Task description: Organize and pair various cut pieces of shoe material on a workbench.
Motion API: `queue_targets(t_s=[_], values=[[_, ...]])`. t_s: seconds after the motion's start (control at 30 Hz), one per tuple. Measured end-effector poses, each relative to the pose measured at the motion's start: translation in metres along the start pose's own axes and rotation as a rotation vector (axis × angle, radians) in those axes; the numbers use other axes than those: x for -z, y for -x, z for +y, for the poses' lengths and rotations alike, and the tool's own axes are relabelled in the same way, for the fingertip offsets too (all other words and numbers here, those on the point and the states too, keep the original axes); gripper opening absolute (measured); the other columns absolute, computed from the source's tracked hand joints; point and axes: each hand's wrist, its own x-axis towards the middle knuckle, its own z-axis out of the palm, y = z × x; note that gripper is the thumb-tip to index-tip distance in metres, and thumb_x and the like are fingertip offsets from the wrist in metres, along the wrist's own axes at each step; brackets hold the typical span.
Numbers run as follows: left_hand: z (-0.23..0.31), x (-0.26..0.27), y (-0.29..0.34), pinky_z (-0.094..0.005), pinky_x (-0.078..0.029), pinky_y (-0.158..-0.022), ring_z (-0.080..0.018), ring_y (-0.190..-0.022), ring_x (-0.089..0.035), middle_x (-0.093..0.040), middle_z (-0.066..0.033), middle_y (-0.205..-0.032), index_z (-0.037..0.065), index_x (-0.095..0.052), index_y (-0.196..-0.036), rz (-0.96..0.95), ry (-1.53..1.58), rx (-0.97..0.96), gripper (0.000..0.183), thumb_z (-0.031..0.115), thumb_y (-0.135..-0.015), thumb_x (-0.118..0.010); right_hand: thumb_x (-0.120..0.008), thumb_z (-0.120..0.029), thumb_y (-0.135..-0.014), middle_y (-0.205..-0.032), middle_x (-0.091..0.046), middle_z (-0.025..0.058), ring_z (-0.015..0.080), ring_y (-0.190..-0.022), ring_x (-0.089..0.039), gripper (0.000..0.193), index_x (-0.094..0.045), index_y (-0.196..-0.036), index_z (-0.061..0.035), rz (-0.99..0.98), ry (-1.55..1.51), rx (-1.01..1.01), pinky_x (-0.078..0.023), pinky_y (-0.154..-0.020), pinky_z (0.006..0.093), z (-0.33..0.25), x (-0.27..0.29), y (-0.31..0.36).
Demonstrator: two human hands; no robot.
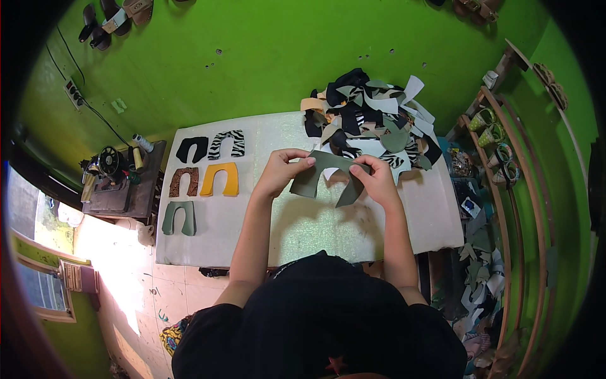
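Note:
Between my two hands, above the white table (416,227), I hold a dark green U-shaped shoe upper piece (325,162), its two legs hanging down. My left hand (285,169) pinches its left top edge, and my right hand (374,177) pinches it at the right. On the table's left part lie similar U-shaped pieces: a black one (184,151), a zebra-patterned one (236,143), a brown speckled one (177,183), a yellow one (219,170) and a grey-green one (181,208).
A heap of mixed cut scraps (379,120) covers the table's far right. Left of the table stands a sewing machine (110,165) with thread spools (140,155). Wooden racks (495,208) with shoes line the right wall, with more scraps (483,278) on the floor beside them.

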Motion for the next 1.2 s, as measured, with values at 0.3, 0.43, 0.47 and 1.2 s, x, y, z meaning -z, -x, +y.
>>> queue_targets(t_s=[0.3, 0.43, 0.47, 1.2], values=[[-0.009, 0.007, -0.002, -0.0219, -0.046, -0.063, -0.0104, -0.069, -0.056, -0.063, -0.0076, -0.079, -0.004, -0.064, -0.086, -0.028, 0.063, -0.002, 0.021, 0.011, -0.072, -0.069, -0.064, -0.016, -0.077, -0.066, -0.055, -0.002, 0.0033, -0.058, -0.045, 0.017, -0.057, -0.079, -0.0004, 0.063, 0.041, 0.008, -0.037, -0.052, 0.0198, -0.009, 0.001, 0.003], [-0.009, 0.012, -0.002, -0.0226, -0.048, -0.067, -0.0099, -0.071, -0.057, -0.062, -0.0056, -0.081, -0.002, -0.062, -0.088, -0.072, 0.057, 0.035, 0.02, 0.009, -0.073, -0.068, -0.065, -0.009, -0.076, -0.07, -0.056, -0.0015, 0.0034, -0.061, -0.047, 0.013, -0.059, -0.082, 0.001, 0.053, -0.029, -0.014, -0.038, -0.055, 0.0185, -0.019, 0.0, 0.005], [-0.008, 0.011, -0.002, -0.0226, -0.048, -0.067, -0.0099, -0.071, -0.057, -0.062, -0.0056, -0.081, -0.002, -0.062, -0.088, -0.073, 0.056, 0.035, 0.02, 0.009, -0.073, -0.068, -0.064, -0.007, -0.076, -0.071, -0.057, -0.0012, 0.0035, -0.063, -0.048, 0.012, -0.059, -0.083, 0.0016, 0.056, -0.033, -0.021, -0.039, -0.056, 0.0182, -0.02, 0.0, 0.005], [-0.034, 0.011, 0.007, -0.0193, -0.045, -0.056, -0.0064, -0.064, -0.054, -0.06, -0.0037, -0.081, 0.0, -0.059, -0.087, 0.123, 0.012, -0.129, 0.016, 0.011, -0.077, -0.065, -0.066, -0.004, -0.073, -0.074, -0.06, 0.005, 0.0081, -0.067, -0.055, 0.014, -0.06, -0.084, 0.0031, 0.211, -0.204, -0.094, -0.045, -0.061, 0.021, 0.002, -0.032, 0.003]])
